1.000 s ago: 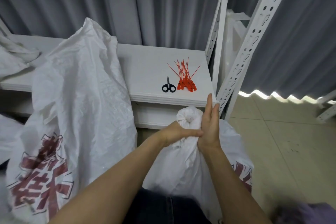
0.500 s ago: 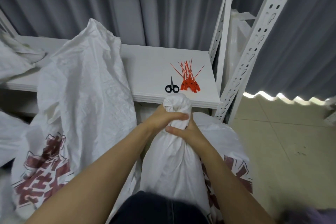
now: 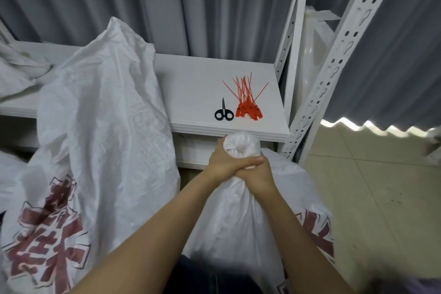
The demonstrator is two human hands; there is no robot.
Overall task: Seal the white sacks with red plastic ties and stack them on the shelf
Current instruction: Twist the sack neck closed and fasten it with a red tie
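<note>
My two forearms reach forward over my dark trousers (image 3: 210,277) to the white sack (image 3: 233,222) standing right in front of me; my right hand (image 3: 259,180) is clenched round its twisted neck; my left hand (image 3: 223,164) grips the same neck, its fingers lying across the right hand; the gathered top (image 3: 241,147) bulges above both fists as a tight white knob; red print shows on the sack's right flank; to my left a second white sack (image 3: 95,126) stands taller, its mouth loose and crumpled, red characters low on its front, hiding part of the white shelf (image 3: 191,83); on that shelf board, beyond my hands, lie black scissors (image 3: 223,113) and just right of them the bundle of red plastic ties (image 3: 247,105), apart from both sacks; another crumpled white sack (image 3: 16,74) lies on the shelf at far left; perforated white uprights (image 3: 334,67) rise at the right, pale floor tiles (image 3: 370,186) beside them, grey curtain (image 3: 214,7) behind
</note>
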